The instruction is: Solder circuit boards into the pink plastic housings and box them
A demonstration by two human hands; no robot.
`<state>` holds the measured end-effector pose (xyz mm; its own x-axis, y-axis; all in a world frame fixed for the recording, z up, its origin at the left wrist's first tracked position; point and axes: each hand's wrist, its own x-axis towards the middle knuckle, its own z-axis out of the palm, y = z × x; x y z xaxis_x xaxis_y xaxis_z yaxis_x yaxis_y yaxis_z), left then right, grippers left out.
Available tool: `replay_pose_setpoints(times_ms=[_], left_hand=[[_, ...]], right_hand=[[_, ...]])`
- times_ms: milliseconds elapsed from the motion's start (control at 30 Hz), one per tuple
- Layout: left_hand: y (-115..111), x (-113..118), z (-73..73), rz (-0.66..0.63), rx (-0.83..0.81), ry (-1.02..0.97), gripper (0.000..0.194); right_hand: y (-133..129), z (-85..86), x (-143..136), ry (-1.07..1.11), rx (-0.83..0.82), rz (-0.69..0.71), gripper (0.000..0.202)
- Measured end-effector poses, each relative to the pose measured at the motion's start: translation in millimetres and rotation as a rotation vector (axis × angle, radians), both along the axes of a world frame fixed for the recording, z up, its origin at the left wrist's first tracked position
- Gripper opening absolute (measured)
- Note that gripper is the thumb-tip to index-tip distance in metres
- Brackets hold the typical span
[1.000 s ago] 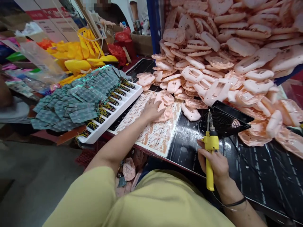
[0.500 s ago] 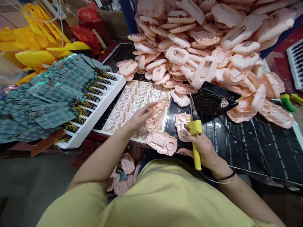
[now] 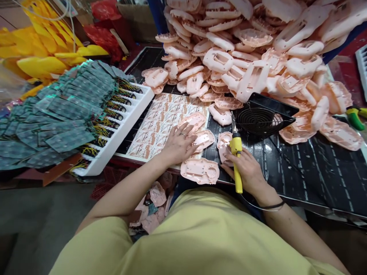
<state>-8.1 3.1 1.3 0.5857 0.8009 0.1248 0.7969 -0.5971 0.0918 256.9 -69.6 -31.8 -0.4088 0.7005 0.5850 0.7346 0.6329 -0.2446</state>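
Note:
My left hand (image 3: 178, 146) lies with its fingers spread over the edges of two pale pink plastic shells, an upper shell (image 3: 195, 120) and a lower shell (image 3: 205, 139). Nearer my body, another open pink shell (image 3: 197, 170) rests at the table edge, its posts and round grille facing up. In my right hand (image 3: 249, 170) is a yellow soldering iron (image 3: 236, 147), its metal tip pointing away from me. Beside and partly behind the iron sits one more pink shell (image 3: 223, 143), which my right fingers overlap; whether they touch it I cannot tell.
A black fan (image 3: 259, 120) with a round guard stands beyond the iron. Behind it rises a big heap of pink shells (image 3: 218, 59). On the left, a white foam tray (image 3: 120, 131) holds wired speakers with green circuit boards (image 3: 69, 110). Green-and-yellow pliers (image 3: 354, 119) lie far right.
Two pink shells that were blurred together under my left hand now lie apart, and that hand has come down onto them with fingers spread. My right hand keeps hold of the soldering iron.

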Motion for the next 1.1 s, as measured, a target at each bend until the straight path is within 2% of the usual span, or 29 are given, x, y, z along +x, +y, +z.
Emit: replay_pose_setpoints(times_ms=[133, 233, 300, 367, 433, 500, 600, 667, 733, 833, 900, 1000, 1100], left_hand=[[25, 5, 5.7, -0.068, -0.062, -0.064, 0.049], [48, -2, 9.8, -0.224, -0.113, -0.046, 0.051], [57, -6, 9.4, -0.342, -0.159, 0.033, 0.047], [56, -8, 7.4, -0.369, -0.191, 0.108, 0.047], [49, -7, 5.0, -0.286, -0.166, 0.134, 0.048], [40, -8, 3.2, -0.143, -0.106, 0.125, 0.048], [28, -17, 3.6, 0.080, -0.023, 0.136, 0.049], [19, -25, 7.7, 0.175, 0.005, 0.176, 0.050], [6, -29, 15.7, 0.210, 0.008, 0.222, 0.050], [-14, -28, 32.2, 0.191, -0.018, 0.278, 0.049], [-17, -28, 41.7, 0.131, -0.040, 0.289, 0.048], [3, -39, 44.0, 0.037, -0.013, 0.205, 0.048], [36, -59, 28.0, -0.111, 0.021, 0.089, 0.046]], right_hand=[[-4, -1.5, 4, -0.027, 0.019, -0.060, 0.030], [-7, -0.8, 10, -0.029, 0.032, -0.073, 0.030], [-10, 3.2, 12, 0.000, 0.048, -0.048, 0.034], [-12, 9.3, 9, 0.053, 0.030, 0.050, 0.041], [-14, 14.5, 1, 0.090, -0.043, 0.204, 0.047], [-14, 15.9, -12, 0.089, -0.122, 0.334, 0.050], [-11, 11.4, -30, 0.061, -0.144, 0.385, 0.041], [-8, 8.7, -36, 0.057, -0.118, 0.354, 0.032], [-6, 9.8, -35, 0.065, -0.075, 0.303, 0.030], [-3, 17.0, -28, 0.079, -0.004, 0.208, 0.033], [-2, 22.0, -23, 0.092, 0.022, 0.145, 0.035], [-1, 25.5, -17, 0.096, 0.045, 0.037, 0.036], [4, 26.0, -13, 0.037, 0.048, -0.063, 0.034]])
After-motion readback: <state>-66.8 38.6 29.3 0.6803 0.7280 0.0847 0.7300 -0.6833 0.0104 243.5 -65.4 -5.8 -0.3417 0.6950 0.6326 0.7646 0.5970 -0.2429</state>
